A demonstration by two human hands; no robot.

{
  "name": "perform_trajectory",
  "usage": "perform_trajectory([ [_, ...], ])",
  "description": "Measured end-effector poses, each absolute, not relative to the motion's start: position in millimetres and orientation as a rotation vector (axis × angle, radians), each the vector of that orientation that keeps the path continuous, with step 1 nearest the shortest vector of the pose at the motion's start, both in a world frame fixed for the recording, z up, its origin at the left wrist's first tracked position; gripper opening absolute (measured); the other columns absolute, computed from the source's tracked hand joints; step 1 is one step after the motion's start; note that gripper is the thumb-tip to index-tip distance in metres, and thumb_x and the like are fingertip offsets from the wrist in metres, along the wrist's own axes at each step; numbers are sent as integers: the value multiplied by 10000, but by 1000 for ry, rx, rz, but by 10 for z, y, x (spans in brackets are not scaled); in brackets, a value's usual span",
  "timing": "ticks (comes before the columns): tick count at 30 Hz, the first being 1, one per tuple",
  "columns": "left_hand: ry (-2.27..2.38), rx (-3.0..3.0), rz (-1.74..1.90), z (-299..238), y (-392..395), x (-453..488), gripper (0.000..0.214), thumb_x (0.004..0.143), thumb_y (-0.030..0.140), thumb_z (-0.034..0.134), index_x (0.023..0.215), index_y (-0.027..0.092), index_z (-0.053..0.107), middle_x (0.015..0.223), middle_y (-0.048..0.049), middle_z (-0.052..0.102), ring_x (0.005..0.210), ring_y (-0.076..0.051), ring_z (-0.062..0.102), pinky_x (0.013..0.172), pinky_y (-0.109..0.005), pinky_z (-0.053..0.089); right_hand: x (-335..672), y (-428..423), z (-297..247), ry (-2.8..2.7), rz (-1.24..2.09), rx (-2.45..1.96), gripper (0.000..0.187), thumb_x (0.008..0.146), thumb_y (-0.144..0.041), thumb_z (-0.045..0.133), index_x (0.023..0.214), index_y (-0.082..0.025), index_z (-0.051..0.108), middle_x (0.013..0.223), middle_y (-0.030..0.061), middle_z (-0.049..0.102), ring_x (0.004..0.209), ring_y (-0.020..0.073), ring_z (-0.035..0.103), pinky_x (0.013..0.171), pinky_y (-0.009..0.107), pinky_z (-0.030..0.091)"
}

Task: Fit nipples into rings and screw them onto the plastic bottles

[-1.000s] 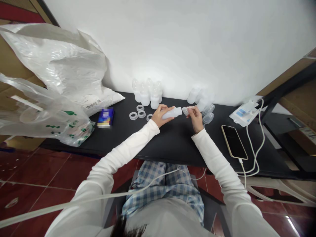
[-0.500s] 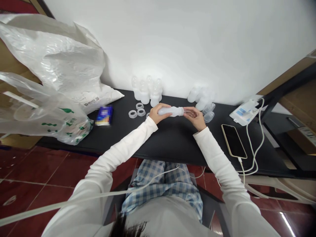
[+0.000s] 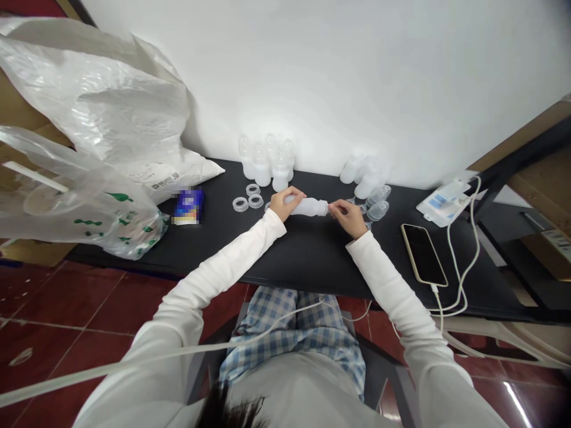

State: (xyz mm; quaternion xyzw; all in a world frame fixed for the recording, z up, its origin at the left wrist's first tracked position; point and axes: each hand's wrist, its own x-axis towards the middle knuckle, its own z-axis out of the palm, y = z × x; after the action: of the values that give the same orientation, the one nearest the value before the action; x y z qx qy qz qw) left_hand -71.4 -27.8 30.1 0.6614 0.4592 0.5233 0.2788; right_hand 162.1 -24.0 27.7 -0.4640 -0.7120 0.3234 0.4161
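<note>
My left hand is wrapped round the base of a translucent white bottle held sideways over the black table. My right hand pinches a small clear part at the bottle's neck; the part is mostly hidden by my fingers. Three white rings lie just left of my left hand. Clear caps lie right of my right hand. Finished bottles stand in a group by the wall, and more white bottles lie further right.
Large plastic bags fill the table's left end, with a small blue packet beside them. A phone on a white cable and a white box lie at the right. A white cable crosses my lap.
Both hands have lowered the bottle closer to the table. My right hand has brought the small part up against the bottle's neck, where a second ago it was held slightly apart.
</note>
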Motion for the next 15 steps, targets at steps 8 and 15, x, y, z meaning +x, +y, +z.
perform_trajectory([
  [8, 1196, 1846, 1458, 272, -281, -675, 294, 918, 454, 577, 849, 198, 703, 907, -22, 768, 902, -176, 713, 888, -302, 541, 1660, -207, 276, -1945, 591, -1164, 599, 891, -733, 466, 1012, -207, 724, 887, 59, 702, 723, 173, 599, 718, 332, 487],
  [15, 1190, 1809, 1401, 245, -230, -714, 356, 931, 512, 560, 869, 196, 714, 923, -27, 766, 925, -179, 710, 914, -313, 540, 1658, -253, 333, -2025, 664, -1005, 504, 762, -569, 751, 1142, -250, 659, 1077, 69, 685, 904, 215, 610, 780, 355, 497],
])
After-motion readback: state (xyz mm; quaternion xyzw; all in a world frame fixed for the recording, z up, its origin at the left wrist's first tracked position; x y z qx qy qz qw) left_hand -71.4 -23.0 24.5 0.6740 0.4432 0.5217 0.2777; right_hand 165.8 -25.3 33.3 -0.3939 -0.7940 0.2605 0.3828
